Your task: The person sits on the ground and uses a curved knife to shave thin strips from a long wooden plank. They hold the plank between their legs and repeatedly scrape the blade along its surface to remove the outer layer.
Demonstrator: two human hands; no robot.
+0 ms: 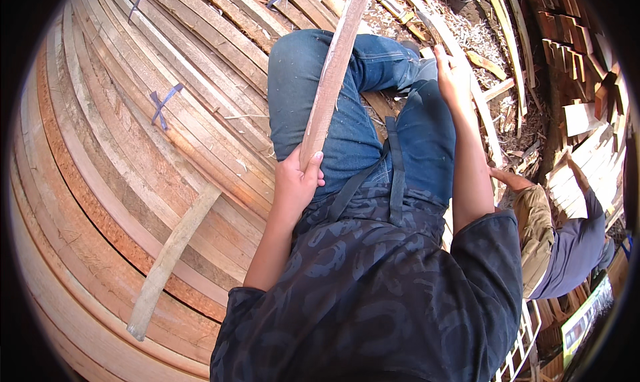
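Observation:
My left hand is wrapped round the lower end of a long wooden strip, its thumb lying along the wood. The strip slants up across my jeans and leaves the picture at the top. My right hand is raised beside my knee, its fingers curled. A pale curved length of wood runs right behind that hand; whether the fingers grip it or something else, I cannot make out. My legs, in blue jeans, are bent under the strip.
Long wooden strips lie side by side on the left, some tied with blue bands. A short loose stick lies across them. Wood shavings cover the ground ahead. Another person works at right, near stacked wood.

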